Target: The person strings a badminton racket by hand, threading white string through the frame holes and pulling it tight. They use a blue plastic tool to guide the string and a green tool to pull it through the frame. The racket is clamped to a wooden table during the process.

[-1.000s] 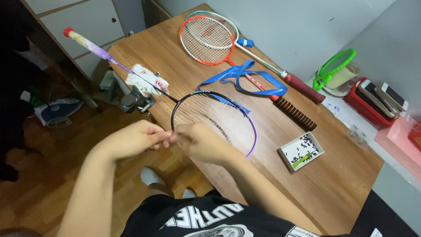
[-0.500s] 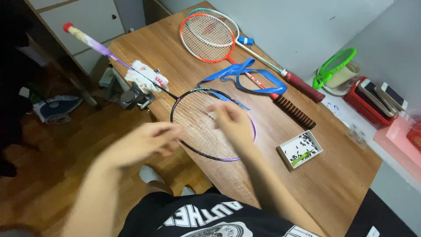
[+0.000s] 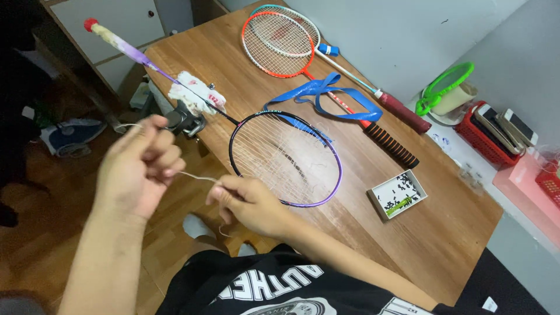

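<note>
A black and purple badminton racket lies with its head on the wooden table, its shaft clamped in a small vise at the table's edge, a white cloth around the shaft. A thin white string runs between my hands. My left hand is raised off the table's left side, pinching one end of the string. My right hand sits at the near rim of the racket head, fingers closed on the string's other part.
Two more rackets lie at the table's far end with a loose blue grip tape. A small open box sits right of the racket head. A green ring, a red basket of phones and pink trays line the right shelf.
My hands were together at the racket's near rim. The left hand has pulled away up and to the left, drawing the string out; the right returned to the near rim.
</note>
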